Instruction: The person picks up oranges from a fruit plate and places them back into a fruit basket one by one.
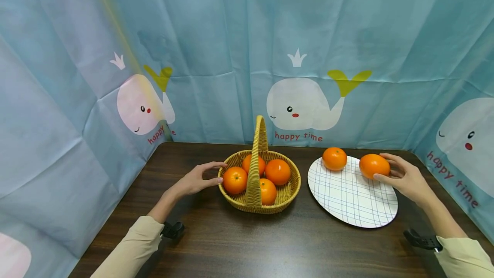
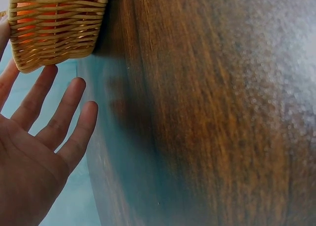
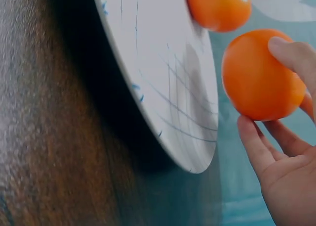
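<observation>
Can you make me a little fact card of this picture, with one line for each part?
Basket: yellow woven basket, arched handle
Inside it: four round orange fruits
Left-hand grip: at the basket's left rim
Plate: round white plate, blue lines
On it: one round orange fruit
Right-hand grip: holds another orange fruit above the plate
Table: dark brown wood

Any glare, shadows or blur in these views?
Left wrist: whitish glare on the tabletop, upper right. Right wrist: dark shadow beside the plate, bright highlight on the upper orange. Head: pale sheen low in frame on the tabletop, otherwise looks fairly sharp.
</observation>
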`<state>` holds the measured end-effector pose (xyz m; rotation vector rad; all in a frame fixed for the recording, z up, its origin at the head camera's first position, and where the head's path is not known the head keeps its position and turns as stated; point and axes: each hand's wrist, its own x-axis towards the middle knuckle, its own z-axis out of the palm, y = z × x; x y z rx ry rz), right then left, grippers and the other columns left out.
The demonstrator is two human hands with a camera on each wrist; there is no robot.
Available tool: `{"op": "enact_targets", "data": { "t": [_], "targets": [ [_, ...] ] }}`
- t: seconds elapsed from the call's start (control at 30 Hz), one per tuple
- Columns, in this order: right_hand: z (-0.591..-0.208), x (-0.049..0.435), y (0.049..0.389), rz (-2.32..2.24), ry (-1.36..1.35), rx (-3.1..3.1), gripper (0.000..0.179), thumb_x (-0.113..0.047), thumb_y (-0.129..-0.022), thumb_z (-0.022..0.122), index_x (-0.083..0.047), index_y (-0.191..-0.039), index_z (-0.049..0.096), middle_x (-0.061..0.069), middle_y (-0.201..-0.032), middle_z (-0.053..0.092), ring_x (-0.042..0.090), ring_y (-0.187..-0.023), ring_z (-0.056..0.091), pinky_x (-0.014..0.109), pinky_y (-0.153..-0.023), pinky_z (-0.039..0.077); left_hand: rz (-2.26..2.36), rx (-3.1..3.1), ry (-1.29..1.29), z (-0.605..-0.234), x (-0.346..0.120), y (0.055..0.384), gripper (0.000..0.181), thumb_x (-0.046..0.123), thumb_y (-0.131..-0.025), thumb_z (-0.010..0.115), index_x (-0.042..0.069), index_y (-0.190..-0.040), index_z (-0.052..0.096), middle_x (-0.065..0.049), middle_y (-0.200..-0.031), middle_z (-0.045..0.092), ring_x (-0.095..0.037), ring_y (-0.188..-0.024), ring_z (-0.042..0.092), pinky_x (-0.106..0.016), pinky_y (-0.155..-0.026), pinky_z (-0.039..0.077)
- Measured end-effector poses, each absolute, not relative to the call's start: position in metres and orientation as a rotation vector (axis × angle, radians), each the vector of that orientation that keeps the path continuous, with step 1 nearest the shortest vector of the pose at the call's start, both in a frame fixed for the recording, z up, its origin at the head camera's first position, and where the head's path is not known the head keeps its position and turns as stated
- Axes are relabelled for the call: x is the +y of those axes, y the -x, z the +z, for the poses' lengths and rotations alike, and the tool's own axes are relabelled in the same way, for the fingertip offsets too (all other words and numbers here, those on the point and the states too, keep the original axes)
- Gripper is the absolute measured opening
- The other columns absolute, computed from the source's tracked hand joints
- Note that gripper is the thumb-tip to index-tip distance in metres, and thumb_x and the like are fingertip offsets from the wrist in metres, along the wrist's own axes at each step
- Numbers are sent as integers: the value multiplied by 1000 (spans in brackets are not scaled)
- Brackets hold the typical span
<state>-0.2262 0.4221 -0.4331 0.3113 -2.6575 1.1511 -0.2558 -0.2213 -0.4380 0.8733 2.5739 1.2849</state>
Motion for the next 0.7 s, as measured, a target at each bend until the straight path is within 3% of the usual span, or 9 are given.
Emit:
{"op": "enact_targets", "data": {
  "t": [0.07,0.13,0.7],
  "targets": [
    [-432,420,225,1157,-305,-2645,72,-21,-91,80,1,-149,44,29,-134,51,-7,-102,51,6,-79,44,1286,2574,-872,-438,-222,256,50,25,-99,70,10,-145,56,-12,-144,54,-42,-133,45,-67,-109,28],
    [-430,418,224,1169,-315,-2631,72,-20,-91,80,1,-149,44,30,-133,51,-15,-100,47,6,-78,45,1286,2574,-872,-438,-222,256,49,25,-99,70,10,-145,56,-12,-144,54,-43,-134,45,-67,-109,27],
    [-412,392,224,1203,-382,-2607,74,-18,-92,79,-4,-153,42,29,-138,49,-13,-101,52,10,-77,49,1291,2576,-872,-438,-221,255,49,25,-100,69,11,-145,56,-12,-144,54,-43,-133,45,-68,-109,27]
  ]
}}
